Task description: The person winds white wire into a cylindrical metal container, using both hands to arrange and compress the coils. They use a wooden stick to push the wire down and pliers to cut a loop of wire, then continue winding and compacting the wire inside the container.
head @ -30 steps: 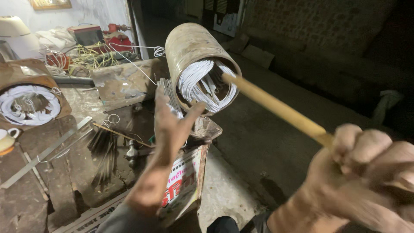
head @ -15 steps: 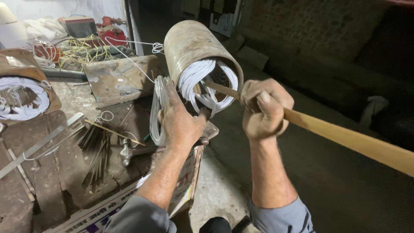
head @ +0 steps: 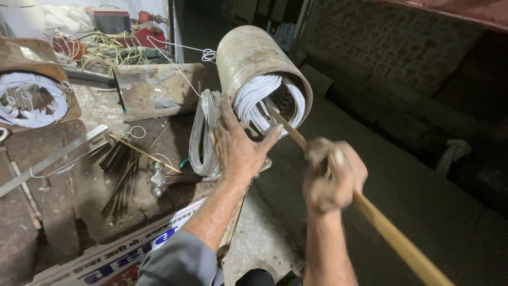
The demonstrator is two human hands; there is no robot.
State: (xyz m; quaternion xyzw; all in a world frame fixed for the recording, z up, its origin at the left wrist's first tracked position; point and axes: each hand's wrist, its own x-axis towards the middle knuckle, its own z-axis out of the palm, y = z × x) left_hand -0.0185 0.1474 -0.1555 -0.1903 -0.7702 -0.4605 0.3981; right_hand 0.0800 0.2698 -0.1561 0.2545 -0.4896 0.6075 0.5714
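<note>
A rusty metal cylinder (head: 248,58) lies on its side at the bench edge, its open end filled with looped white wire coils (head: 259,98). My left hand (head: 238,145) rests spread against the cylinder's lower rim and the wire bundle (head: 203,132) hanging beside it. My right hand (head: 333,172) is closed around a long wooden stick (head: 391,233), blurred with motion. The stick's tip reaches into the cylinder's mouth among the coils.
A second cylinder with white coils (head: 32,100) sits at the left. A flat rusty metal sheet (head: 153,87), loose thin sticks (head: 119,164), a metal strip (head: 53,159) and a hammer-like tool (head: 159,180) lie on the bench. Tangled wires (head: 106,47) are at the back. Dark floor lies to the right.
My right hand slid forward along the stick to near the cylinder, then drew back a little. My left hand moved from open in the air onto the cylinder rim.
</note>
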